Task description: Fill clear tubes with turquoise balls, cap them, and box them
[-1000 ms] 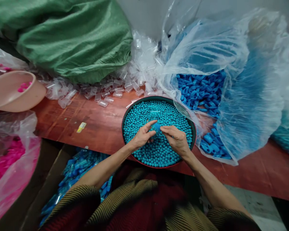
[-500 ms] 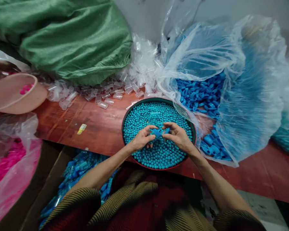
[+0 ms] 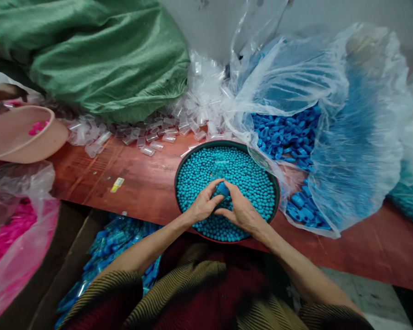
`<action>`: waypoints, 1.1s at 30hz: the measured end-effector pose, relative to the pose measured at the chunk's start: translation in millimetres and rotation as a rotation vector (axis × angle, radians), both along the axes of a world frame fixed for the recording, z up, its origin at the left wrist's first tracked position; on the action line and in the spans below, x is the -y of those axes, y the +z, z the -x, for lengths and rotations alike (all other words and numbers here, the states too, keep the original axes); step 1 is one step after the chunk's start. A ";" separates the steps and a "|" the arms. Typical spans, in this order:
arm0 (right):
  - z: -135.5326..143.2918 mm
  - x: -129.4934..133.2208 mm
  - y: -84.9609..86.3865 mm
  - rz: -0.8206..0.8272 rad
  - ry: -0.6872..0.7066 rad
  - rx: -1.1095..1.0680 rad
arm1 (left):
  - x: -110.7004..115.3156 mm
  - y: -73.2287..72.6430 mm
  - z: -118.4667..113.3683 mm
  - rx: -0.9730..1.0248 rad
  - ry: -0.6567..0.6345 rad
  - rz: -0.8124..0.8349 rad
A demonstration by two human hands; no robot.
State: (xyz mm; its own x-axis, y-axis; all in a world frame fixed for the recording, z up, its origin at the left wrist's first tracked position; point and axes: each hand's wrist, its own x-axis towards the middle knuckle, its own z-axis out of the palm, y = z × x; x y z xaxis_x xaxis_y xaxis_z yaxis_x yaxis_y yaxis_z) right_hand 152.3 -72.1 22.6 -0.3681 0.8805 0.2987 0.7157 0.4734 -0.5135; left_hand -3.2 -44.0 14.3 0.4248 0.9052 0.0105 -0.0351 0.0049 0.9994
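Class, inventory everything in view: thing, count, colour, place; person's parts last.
Round basin: 1, green inside, centre
Round beads: many, turquoise, in basin
Plastic piece: 1, blue, over basin
Plastic tubes: many, clear, behind basin
Fabric sack: 1, green, back left
Plastic bowl: 1, pink, left
Plastic bag: 1, clear, right
Plastic pieces: many, blue, in bag
Table: 1, reddish, centre
Bagged plastic pieces: many, pink, lower left
Boxed plastic pieces: many, blue, below table
Bagged contents: unclear, turquoise, right edge
Sticker: 1, yellow, left of basin
Left hand, right hand: 2, bare, over basin

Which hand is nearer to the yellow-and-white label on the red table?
Left. The left hand is over the beads, to the right of the label; the right hand is beyond it, farther right.
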 end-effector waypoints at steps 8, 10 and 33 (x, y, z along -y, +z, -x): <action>19.7 13.8 -9.9 -0.095 -0.121 0.233 | 11.1 1.9 -3.2 -0.005 0.057 0.131; 21.1 13.1 -12.5 -0.085 -0.135 0.256 | 13.0 0.6 -5.5 -0.007 0.106 0.131; 29.0 4.7 27.2 0.088 -0.003 0.315 | -1.5 11.7 28.0 -0.192 0.162 0.027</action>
State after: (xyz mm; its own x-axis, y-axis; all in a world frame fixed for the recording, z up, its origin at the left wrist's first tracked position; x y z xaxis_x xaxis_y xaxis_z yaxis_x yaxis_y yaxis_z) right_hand 123.3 -76.8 49.8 -0.4275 0.8992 0.0931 0.8473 0.4345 -0.3054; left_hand -31.2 -42.5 26.0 0.2659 0.9605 -0.0817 0.1531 0.0416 0.9873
